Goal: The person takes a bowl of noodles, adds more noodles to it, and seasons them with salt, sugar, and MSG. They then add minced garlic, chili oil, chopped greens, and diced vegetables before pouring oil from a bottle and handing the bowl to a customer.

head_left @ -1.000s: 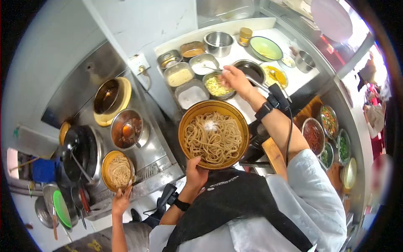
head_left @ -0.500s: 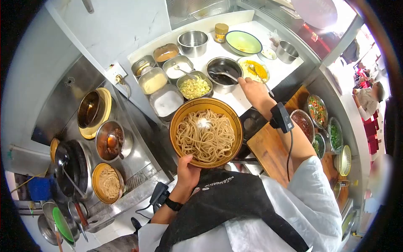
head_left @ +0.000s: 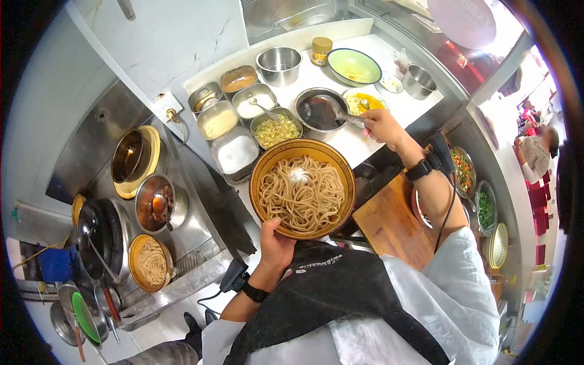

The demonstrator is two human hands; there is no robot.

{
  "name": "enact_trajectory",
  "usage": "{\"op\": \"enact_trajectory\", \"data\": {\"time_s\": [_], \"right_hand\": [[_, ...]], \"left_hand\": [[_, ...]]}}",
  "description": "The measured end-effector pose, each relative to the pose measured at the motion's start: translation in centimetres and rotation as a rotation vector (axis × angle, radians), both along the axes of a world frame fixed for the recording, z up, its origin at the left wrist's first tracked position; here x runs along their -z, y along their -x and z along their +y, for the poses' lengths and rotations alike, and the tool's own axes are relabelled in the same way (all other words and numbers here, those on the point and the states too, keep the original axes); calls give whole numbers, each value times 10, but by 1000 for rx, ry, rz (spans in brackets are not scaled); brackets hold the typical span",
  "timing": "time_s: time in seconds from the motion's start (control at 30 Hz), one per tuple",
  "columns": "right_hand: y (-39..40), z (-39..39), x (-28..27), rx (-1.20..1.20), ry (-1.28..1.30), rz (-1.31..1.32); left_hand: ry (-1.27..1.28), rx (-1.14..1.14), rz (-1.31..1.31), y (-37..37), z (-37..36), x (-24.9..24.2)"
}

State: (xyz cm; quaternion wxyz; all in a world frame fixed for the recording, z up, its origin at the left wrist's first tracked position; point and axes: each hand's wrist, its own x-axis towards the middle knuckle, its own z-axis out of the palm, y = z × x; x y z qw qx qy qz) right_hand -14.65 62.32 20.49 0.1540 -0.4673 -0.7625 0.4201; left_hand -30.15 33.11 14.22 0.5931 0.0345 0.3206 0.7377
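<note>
My left hand [head_left: 277,246] grips the near rim of a brown bowl [head_left: 344,177], thumb over the edge. Thick noodles [head_left: 304,204] fill the bowl, and a small heap of white powder [head_left: 298,175] sits on them. Farther right, my right hand [head_left: 384,128] is closed around the handle of a metal spoon [head_left: 351,118]. The spoon's head dips into dark liquid in a steel pot [head_left: 299,115]. Beside that pot stands a dish of yellow sauce [head_left: 372,103], partly behind my right hand. Chopped pale vegetables [head_left: 277,131] lie in a steel container just beyond the bowl.
Steel containers of white powder [head_left: 236,153] and other seasonings stand left of the pot. A green-rimmed bowl [head_left: 354,66] and a jar [head_left: 321,51] are at the back. At right lies a wooden board [head_left: 389,219]; at left, another noodle bowl [head_left: 152,263] rests on the steel counter.
My right hand has shifted right and slightly down, and the spoon handle has swung with it, its head now in the dark liquid. The noodle bowl has moved slightly right and up.
</note>
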Motion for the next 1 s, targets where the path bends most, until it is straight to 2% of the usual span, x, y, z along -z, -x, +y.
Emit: {"op": "enact_trajectory", "data": {"time_s": [0.07,0.17,0.57,1.0], "right_hand": [[-4,-2,-5,73,276,148],[-14,-3,-7,59,389,248],[-31,-58,-42,47,455,374],[-38,-111,-49,-116,472,182]], "left_hand": [[18,-7,-5,1,-1,1],[13,-7,1,1,0,4],[-39,2,-127,4,-1,0],[-75,13,-106,4,2,-3]]}}
